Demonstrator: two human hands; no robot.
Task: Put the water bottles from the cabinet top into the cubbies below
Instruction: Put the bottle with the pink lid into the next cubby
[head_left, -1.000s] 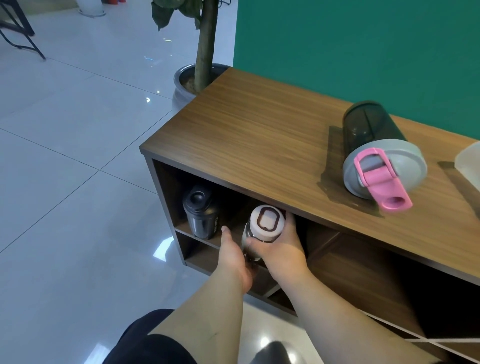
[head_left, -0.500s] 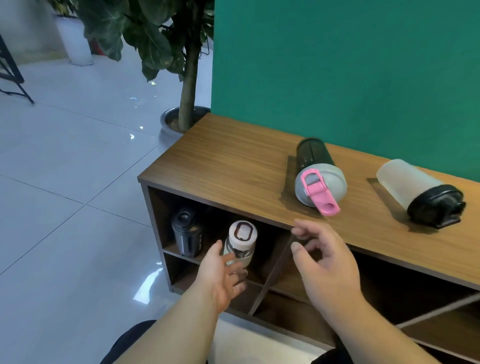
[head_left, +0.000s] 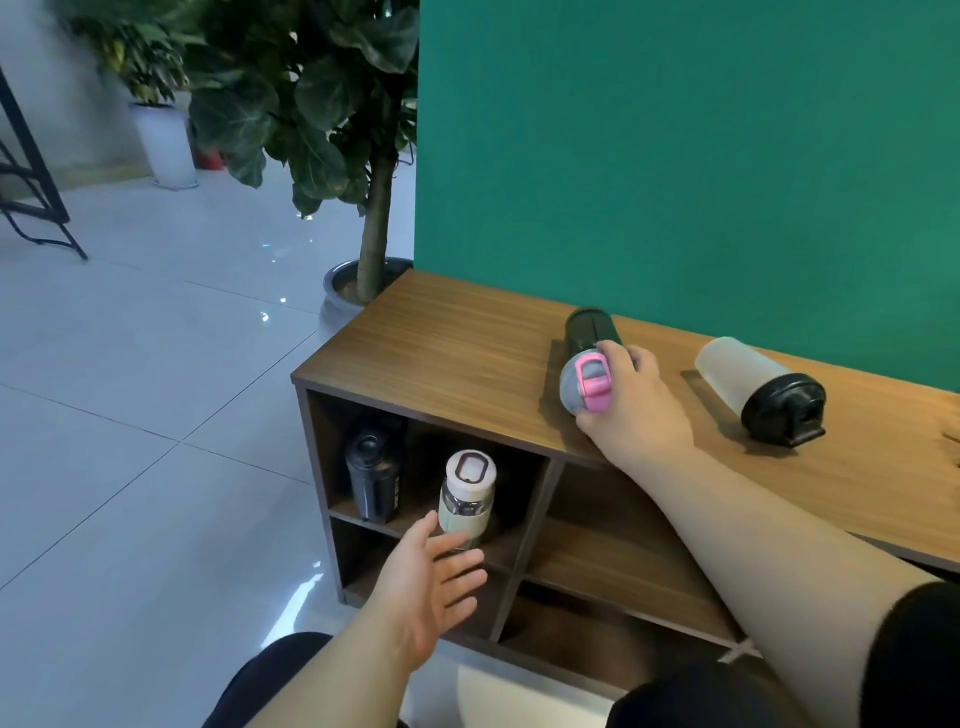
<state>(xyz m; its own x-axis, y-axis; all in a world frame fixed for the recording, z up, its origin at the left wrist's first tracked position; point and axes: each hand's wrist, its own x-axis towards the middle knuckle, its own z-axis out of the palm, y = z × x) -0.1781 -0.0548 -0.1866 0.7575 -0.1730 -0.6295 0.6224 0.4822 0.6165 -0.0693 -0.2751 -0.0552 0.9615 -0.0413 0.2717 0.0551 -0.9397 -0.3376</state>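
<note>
The right hand (head_left: 631, 402) grips the pink-lidded bottle (head_left: 587, 358) lying on the cabinet top (head_left: 441, 353). The left hand (head_left: 431, 582) hangs spread and empty before the cubbies (head_left: 540, 499).

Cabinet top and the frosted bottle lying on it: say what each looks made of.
Cabinet top: wood-look board, probably laminate or veneer, with a matte finish; straight brown grain lines run along it and a thin edge band shows at the front. Frosted bottle: translucent, cloudy plastic by its look, matte and milky; its black lid seems hard plastic with a slight sheen.
</note>
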